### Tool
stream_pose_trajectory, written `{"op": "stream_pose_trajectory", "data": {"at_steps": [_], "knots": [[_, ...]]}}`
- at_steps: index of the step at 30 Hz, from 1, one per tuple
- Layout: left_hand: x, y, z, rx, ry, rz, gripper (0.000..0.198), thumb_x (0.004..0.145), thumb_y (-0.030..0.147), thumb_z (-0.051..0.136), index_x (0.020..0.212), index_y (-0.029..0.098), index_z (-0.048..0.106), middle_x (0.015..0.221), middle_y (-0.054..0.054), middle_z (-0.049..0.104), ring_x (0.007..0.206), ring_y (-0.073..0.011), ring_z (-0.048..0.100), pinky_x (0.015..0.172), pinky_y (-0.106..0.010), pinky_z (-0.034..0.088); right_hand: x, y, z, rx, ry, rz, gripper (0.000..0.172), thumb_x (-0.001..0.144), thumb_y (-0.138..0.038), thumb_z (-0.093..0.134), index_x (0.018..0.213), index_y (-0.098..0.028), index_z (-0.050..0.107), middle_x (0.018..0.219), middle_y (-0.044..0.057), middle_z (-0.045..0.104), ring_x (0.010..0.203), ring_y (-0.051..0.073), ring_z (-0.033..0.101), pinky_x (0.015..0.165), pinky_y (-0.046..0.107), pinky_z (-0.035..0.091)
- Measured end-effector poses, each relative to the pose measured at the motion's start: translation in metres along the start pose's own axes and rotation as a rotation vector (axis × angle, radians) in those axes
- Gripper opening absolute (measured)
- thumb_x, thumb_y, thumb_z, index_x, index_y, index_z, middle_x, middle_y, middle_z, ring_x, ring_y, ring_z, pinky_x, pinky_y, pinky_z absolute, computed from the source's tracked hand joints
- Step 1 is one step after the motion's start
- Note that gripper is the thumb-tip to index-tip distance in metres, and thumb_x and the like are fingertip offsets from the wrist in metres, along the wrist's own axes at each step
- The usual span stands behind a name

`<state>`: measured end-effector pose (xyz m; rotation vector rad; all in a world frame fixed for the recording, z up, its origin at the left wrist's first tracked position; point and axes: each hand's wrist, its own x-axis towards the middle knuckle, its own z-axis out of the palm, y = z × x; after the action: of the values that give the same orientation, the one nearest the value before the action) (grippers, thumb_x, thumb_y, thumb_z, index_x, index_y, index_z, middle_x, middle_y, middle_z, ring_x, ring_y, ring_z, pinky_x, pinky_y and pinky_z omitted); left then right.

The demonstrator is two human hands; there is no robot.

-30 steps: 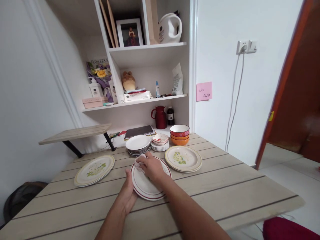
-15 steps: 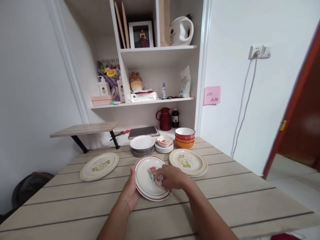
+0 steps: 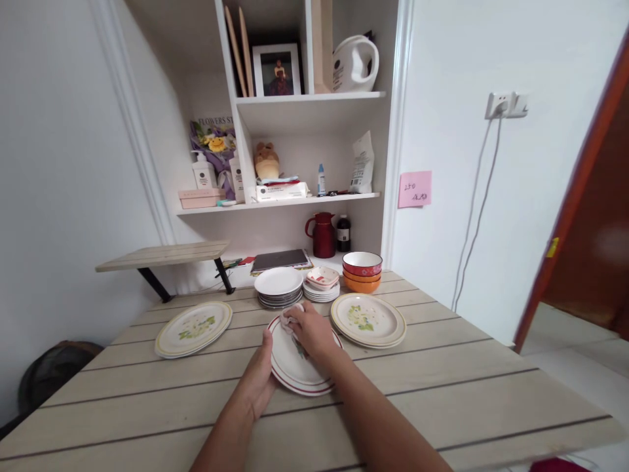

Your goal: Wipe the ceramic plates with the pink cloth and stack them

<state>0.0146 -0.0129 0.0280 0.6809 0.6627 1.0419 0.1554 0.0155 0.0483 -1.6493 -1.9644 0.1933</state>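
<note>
A white plate with red rim lines (image 3: 295, 375) lies on the wooden table (image 3: 442, 387) in front of me. My left hand (image 3: 259, 380) grips its left edge, thumb over the rim. My right hand (image 3: 309, 331) presses a crumpled white cloth (image 3: 289, 320) with red print onto the far part of the plate, fingers closed around it.
A flowered plate (image 3: 194, 328) lies to the left, a stack of flowered plates (image 3: 368, 319) to the right. Behind stand a pile of white plates (image 3: 278, 286), small dishes (image 3: 322, 286) and stacked bowls (image 3: 362, 271). Shelves rise at the table's back edge.
My right hand with the cloth moved from the plate's right side back up to its far rim. The left hand kept its hold on the plate's left edge.
</note>
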Motion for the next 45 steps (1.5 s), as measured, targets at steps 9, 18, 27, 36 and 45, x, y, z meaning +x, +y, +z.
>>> {"op": "stream_pose_trajectory", "data": {"at_steps": [9,18,27,36,45], "knots": [[0.001,-0.002,-0.003,0.058,0.194,0.101,0.045,0.078,0.026,0.071,0.118,0.006,0.064,0.107,-0.02,0.073,0.106,-0.0307,0.067,0.093,-0.043,0.053,-0.019,0.025,-0.026,-0.231,-0.167,0.173,0.03,0.087,-0.026,0.049,0.115,-0.029,0.06,0.112,0.009,0.058,0.089,0.023,0.062,0.065,0.028,0.038],[0.005,-0.004,-0.01,-0.047,0.155,0.119,0.043,0.086,0.033,0.06,0.119,0.005,0.063,0.116,-0.02,0.069,0.11,-0.0289,0.065,0.098,-0.042,0.05,-0.029,0.008,-0.014,0.076,-0.361,-0.402,0.031,0.074,-0.016,0.057,0.102,-0.027,0.065,0.096,0.002,0.06,0.092,0.018,0.057,0.074,0.024,0.039],[0.003,-0.001,-0.005,-0.079,0.055,0.055,0.049,0.09,0.041,0.052,0.128,0.011,0.058,0.122,-0.017,0.067,0.122,-0.0259,0.057,0.105,-0.04,0.044,-0.002,-0.002,0.002,-0.003,0.013,-0.046,0.03,0.092,-0.027,0.048,0.119,-0.032,0.058,0.118,0.004,0.054,0.092,0.017,0.059,0.072,0.025,0.038],[0.004,-0.001,-0.006,-0.054,0.254,0.136,0.039,0.081,0.02,0.066,0.117,0.005,0.063,0.111,-0.022,0.07,0.107,-0.03,0.066,0.095,-0.042,0.052,-0.017,0.011,-0.01,-0.086,-0.134,-0.061,0.031,0.086,-0.019,0.049,0.113,-0.027,0.062,0.113,0.006,0.058,0.089,0.018,0.06,0.072,0.025,0.04],[0.001,0.014,-0.012,-0.053,0.332,0.156,0.044,0.084,0.017,0.062,0.126,0.003,0.059,0.102,-0.021,0.073,0.098,-0.0306,0.07,0.088,-0.042,0.057,-0.026,0.001,-0.011,0.357,-0.595,-0.497,0.028,0.074,-0.012,0.065,0.1,-0.023,0.068,0.093,-0.003,0.062,0.087,0.013,0.056,0.079,0.02,0.043]]}}
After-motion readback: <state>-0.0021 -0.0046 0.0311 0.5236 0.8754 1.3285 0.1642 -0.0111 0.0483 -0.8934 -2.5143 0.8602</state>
